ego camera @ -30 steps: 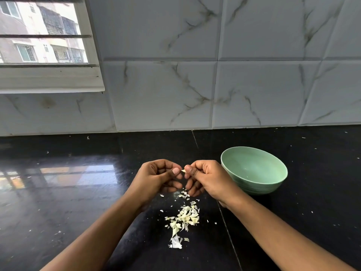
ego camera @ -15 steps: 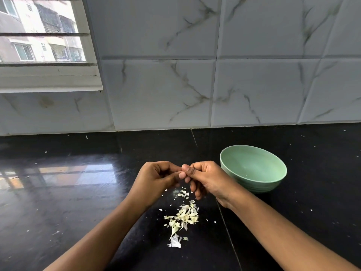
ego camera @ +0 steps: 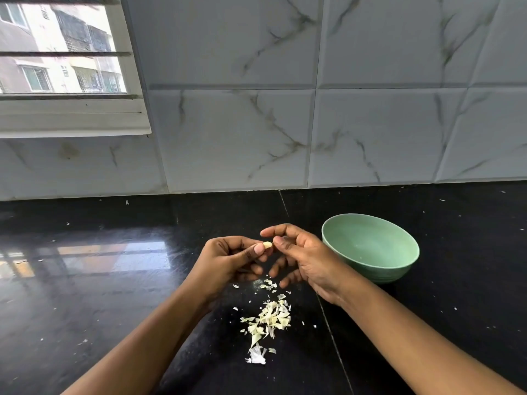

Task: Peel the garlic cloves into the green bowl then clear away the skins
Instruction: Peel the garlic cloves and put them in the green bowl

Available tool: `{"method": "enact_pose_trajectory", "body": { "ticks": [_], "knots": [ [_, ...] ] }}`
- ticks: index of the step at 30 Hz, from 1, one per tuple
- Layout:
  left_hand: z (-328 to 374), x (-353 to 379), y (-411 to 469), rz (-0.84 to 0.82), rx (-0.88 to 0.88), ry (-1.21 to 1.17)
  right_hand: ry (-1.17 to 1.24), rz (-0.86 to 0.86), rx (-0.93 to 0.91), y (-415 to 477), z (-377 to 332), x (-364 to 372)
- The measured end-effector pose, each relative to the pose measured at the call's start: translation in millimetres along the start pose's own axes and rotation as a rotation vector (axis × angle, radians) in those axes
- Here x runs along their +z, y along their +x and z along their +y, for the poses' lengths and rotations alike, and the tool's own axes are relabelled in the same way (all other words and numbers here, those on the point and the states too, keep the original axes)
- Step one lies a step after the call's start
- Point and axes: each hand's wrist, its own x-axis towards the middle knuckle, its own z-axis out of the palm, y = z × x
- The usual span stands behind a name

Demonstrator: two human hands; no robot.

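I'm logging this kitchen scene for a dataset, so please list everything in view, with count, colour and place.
green bowl: one, pale green, on the counter right of the hands
garlic clove: one, cream, at the left hand's fingertips
garlic skins: one loose pile plus scattered flakes, off-white, on the counter below the hands
counter: one, glossy black, across the lower frame
wall tiles: several, white with grey veins, behind the counter
window: one, white frame, upper left
left hand: one, pinches the clove above the skins
right hand: one, fingers loosely spread beside the clove, nothing visibly held
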Motion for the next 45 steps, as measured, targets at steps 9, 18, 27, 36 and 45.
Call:
{"method": "enact_pose_trajectory", "body": {
  "ticks": [9, 18, 27, 36, 45],
  "knots": [
    [-2, -2, 2, 0.034, 0.084, 0.107, -0.499, 0.259, -0.394, 2, 10, 0],
    [-7, -3, 1, -0.070, 0.190, 0.373, 0.040, 0.100, -0.023, -1, 0, -1],
    [1, -6, 1, -0.109, -0.043, 0.090, 0.177, 0.055, 0.077, -1, -6, -4],
    [7, -14, 2, -0.082, 0.220, 0.665, -0.095, 0.129, -0.047, -10, -29, -8],
    [40, 27, 4, 0.016, 0.143, 0.765, -0.246, 0.147, -0.064, -29, -63, -48]
  ]
}}
